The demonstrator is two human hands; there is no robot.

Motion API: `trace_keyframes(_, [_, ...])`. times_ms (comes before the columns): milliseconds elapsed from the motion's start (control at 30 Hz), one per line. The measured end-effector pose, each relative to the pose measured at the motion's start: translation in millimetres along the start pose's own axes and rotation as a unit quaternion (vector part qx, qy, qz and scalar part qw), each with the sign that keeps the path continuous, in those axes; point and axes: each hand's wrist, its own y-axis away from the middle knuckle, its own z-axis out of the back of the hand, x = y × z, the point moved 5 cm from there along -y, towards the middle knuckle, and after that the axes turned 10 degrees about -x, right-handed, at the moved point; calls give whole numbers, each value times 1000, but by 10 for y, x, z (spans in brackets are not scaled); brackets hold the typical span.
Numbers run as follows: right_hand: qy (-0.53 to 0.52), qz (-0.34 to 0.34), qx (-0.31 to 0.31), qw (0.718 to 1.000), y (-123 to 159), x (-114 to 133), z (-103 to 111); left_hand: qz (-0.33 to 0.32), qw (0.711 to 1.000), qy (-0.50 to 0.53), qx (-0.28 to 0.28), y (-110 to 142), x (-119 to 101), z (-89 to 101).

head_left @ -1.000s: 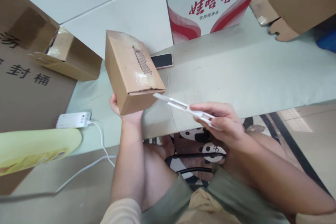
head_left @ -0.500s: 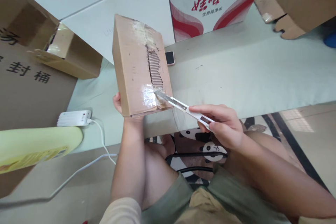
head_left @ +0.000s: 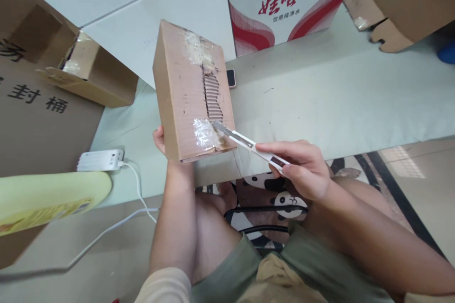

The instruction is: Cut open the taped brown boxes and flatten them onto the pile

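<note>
Desk: 1, pale green covering, spanning the view
Large carton: 1, black lettering, standing at far left
Red-and-white carton: 1, sitting at the back of the desk, facing forward
Open brown carton: 1, sitting at upper right, 2 flaps showing
Yellow-green container: 1, jutting in at left, partly out of view
Held box: 1, brown cardboard, being held up tilted over the desk, left of centre; its marked face is showing 2 clear tape patches, upper and lower, and 1 torn strip exposing ridges between them
Taped brown piece: 1, lying against the large carton; cannot tell if it is separate
Hands: 2, both gripping; left hand is supporting the held box from behind and below, mostly hidden; right hand is pinching the white knife
White knife: 1, blade out, pointing up-left, its tip meeting the held box by the lower tape patch
White cable: 1, running from the power bank over the desk edge
Power bank: 1, white, lying just beyond the yellow-green container
Blue item: 1, showing at the right edge, identity unclear
Phone: 1, lying on the desk, mostly hiding behind the held box
</note>
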Motion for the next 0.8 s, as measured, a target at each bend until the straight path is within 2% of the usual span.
trace_keyframes(133, [-9, -11, 13, 1000, -2, 1, -36, -3, 1000, -5, 11, 13, -3, -33])
trace_keyframes(433, [13, -68, 39, 997, -27, -39, -96, 0, 1000, -10, -8, -13, 75, 80])
trace_keyframes(533, [10, -68, 41, 997, -41, -30, -104, -16, 1000, -22, -10, -2, 52, 56])
trace_keyframes(700, [1, -57, 24, 998, -68, 6, -89, -23, 999, -42, 18, 15, -22, -30])
trace_keyframes(800, [-2, -48, 19, 999, -75, 24, -88, -33, 998, -45, 8, 15, -45, -29])
